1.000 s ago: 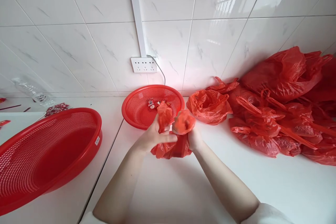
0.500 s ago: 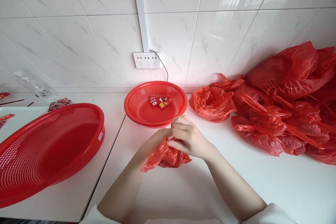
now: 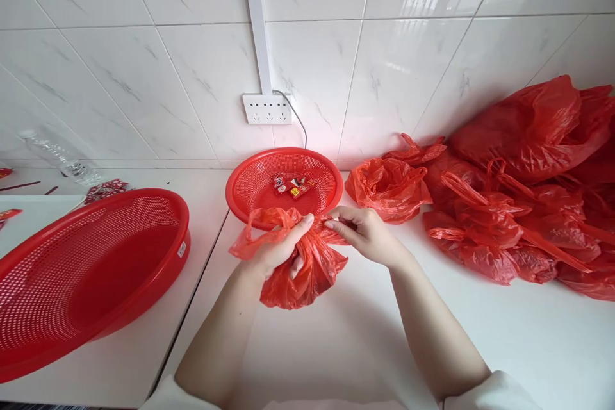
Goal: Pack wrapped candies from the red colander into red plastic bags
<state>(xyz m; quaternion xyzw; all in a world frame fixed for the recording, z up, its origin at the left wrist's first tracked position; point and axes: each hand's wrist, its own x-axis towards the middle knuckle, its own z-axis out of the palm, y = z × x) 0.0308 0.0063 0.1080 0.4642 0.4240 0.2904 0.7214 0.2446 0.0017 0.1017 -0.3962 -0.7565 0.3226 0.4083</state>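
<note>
A crumpled red plastic bag [image 3: 302, 269] hangs over the white counter between my two hands. My left hand [image 3: 277, 248] grips its gathered top, fingers closed round the plastic. My right hand [image 3: 361, 234] pinches a strip of the same bag at its left fingertips. Just behind them sits a small round red mesh basket [image 3: 250, 189] with a few small wrapped sweets [image 3: 291, 186] in it.
A large red mesh basket [image 3: 91, 269] lies at the left across the counter seam. A heap of red plastic bags [image 3: 509, 198] fills the right back corner. A white socket strip [image 3: 266, 109] with a cable is on the tiled wall. A clear bottle [image 3: 60, 157] lies far left.
My hands have drawn apart from a tight clasp over the bag. The bag has been pulled wider and lifted a little, now stretched between both hands.
</note>
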